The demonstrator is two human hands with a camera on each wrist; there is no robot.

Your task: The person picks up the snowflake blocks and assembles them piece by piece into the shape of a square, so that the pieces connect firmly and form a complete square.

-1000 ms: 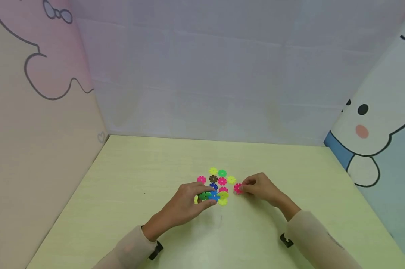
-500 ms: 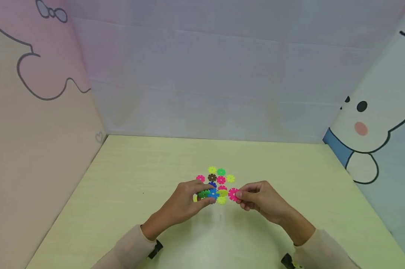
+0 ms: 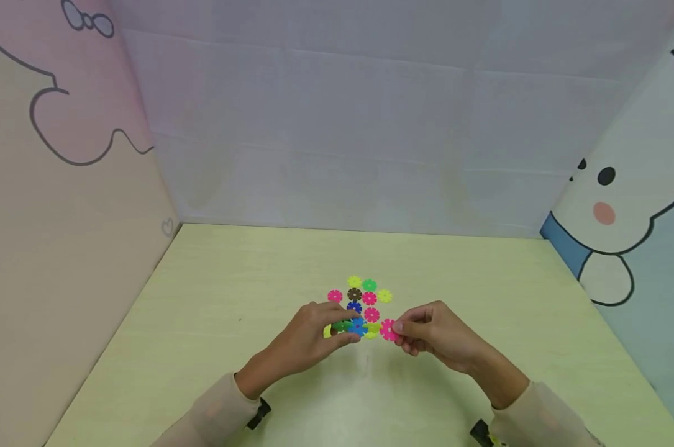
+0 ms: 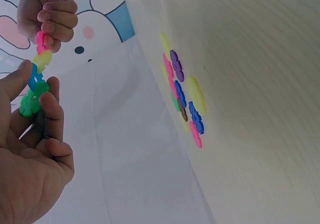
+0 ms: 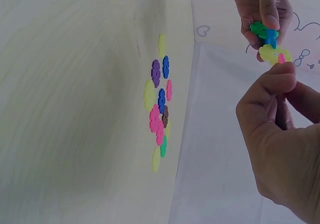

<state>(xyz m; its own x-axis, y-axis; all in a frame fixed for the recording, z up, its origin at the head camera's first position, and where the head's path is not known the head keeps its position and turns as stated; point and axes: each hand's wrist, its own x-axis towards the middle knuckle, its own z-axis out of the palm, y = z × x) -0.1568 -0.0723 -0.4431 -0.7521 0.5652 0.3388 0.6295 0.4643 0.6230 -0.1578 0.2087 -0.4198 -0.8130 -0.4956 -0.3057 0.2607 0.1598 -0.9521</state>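
My left hand (image 3: 305, 340) pinches a small joined chain of notched plastic snowflake discs above the table. In the left wrist view the chain runs from a green disc (image 4: 31, 100) through a blue disc (image 4: 35, 78) to a yellow disc (image 4: 43, 60). Between thumb and fingers, my right hand (image 3: 440, 338) pinches a pink snowflake disc (image 3: 387, 329). Its edge meets the yellow disc at the chain's free end; in the right wrist view the pink disc (image 5: 281, 58) overlaps the yellow disc (image 5: 270, 53), and my fingertips partly hide it.
Several loose discs lie flat on the pale table (image 3: 247, 273) beyond my hands, among them a brown disc (image 3: 355, 294), a purple disc (image 5: 156, 73) and a light green disc (image 3: 369, 285). A white sheet (image 3: 337, 124) backs the table, with cartoon-printed walls at both sides.
My right hand has lifted the pink disc off the table and brought it nearer and slightly left, to the yellow end of the chain. My left hand has stayed nearly still.
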